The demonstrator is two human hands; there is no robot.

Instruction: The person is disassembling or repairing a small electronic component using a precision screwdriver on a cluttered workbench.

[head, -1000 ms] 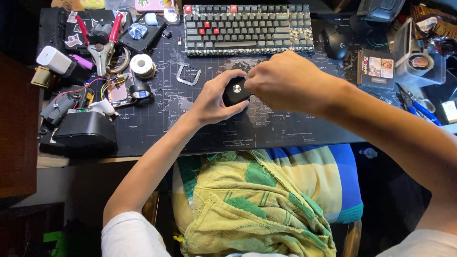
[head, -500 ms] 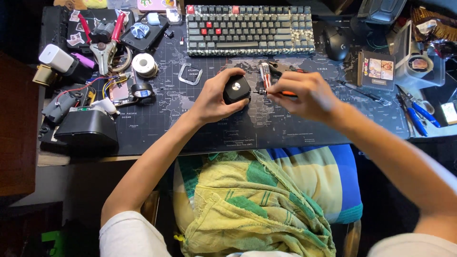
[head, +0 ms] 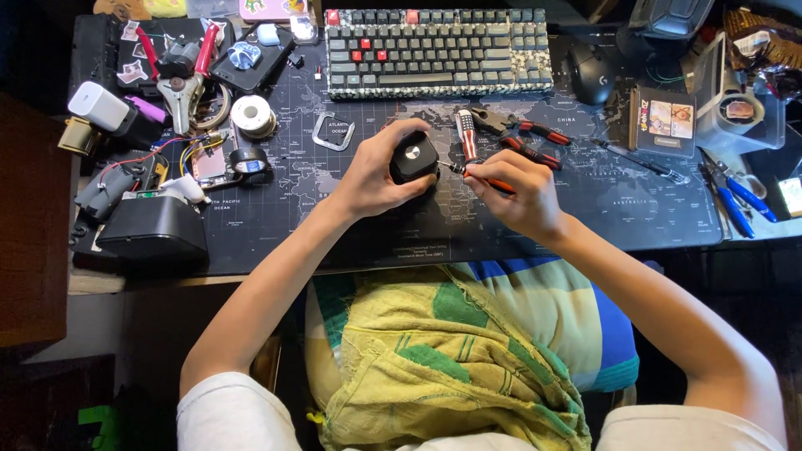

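Note:
My left hand (head: 374, 175) grips a small black device with a round silver knob (head: 413, 157) and holds it on the dark map-printed desk mat (head: 351, 225). In my right hand (head: 515, 189) is a thin orange-handled screwdriver (head: 493, 181), its metal tip touching the right side of the black device. Just beyond my right hand lie a red-and-white striped screwdriver (head: 465, 134) and red-handled pliers (head: 522, 134).
A keyboard (head: 439, 50) runs along the back edge, a black mouse (head: 591, 60) to its right. The mat's left part holds a solder spool (head: 251, 115), a tape roll (head: 249, 159), a wired circuit board (head: 205, 161), a black box (head: 150, 227). Blue-handled pliers (head: 735, 198) lie far right.
My right hand has come off the top of the black device, moved to its right side, and now holds the orange-handled screwdriver with the tip against the device. The left hand has kept its grip.

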